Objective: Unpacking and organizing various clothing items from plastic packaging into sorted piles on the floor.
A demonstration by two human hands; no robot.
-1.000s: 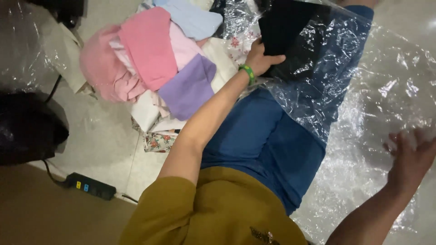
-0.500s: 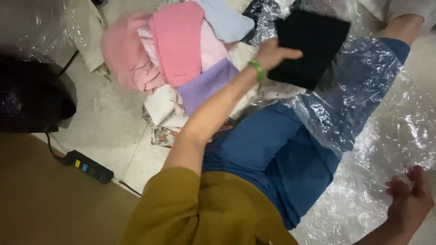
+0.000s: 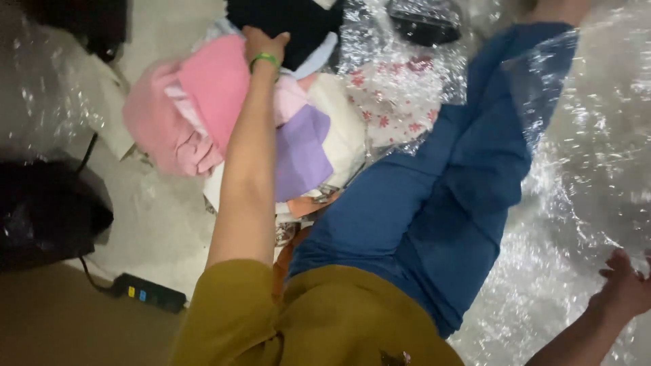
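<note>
2 hands point(image 3: 264, 46) spread wide: clear plastic sheeting point(image 3: 583, 135) covers the pale floor point(image 3: 163, 224); left presses the black folded garment point(image 3: 285, 24) atop the clothes pile point(image 3: 203, 108), right hand point(image 3: 627, 288) half-open, empty, on plastic.

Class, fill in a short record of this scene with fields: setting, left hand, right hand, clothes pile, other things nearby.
Setting: a person seated on the floor, legs in blue trousers, clear plastic wrap around them.
Left hand: left hand rests on a black folded garment atop the pile; green wristband.
Right hand: right hand spread on the plastic wrap, holding nothing.
Clothes pile: pink garments, a lilac piece, a white floral cloth.
Other things nearby: black power strip, black bag.
</note>
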